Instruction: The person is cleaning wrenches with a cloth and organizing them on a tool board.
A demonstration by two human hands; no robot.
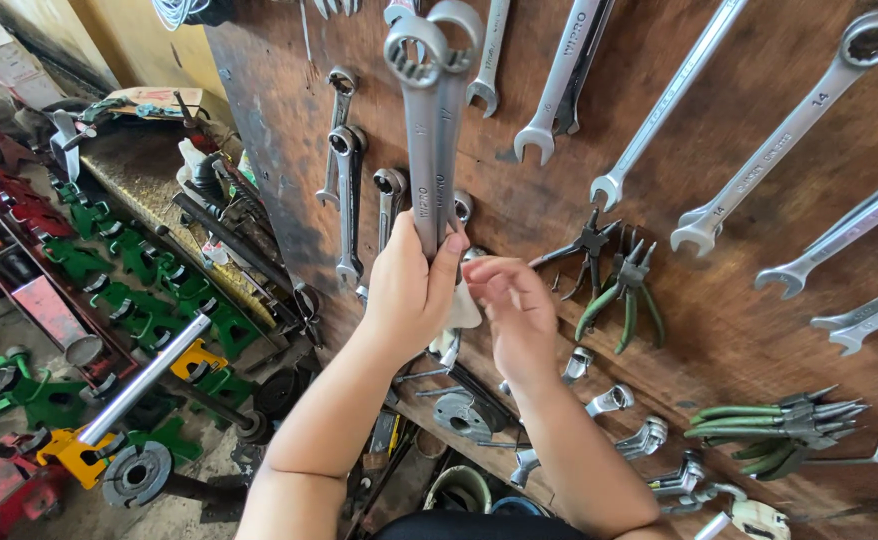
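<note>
The left hand is closed tight around the bottom ends of two big silver wrenches and holds them up against the brown wooden board, their ring ends at the top. The right hand is half open just beside it, with its fingers pinching a small white cloth by the wrench ends. Green pliers hang on the board near the right hand.

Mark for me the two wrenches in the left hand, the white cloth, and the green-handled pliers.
two wrenches [431, 150], head view, on the shafts.
white cloth [465, 308], head view, on its middle.
green-handled pliers [621, 300], head view, on a green handle.
</note>
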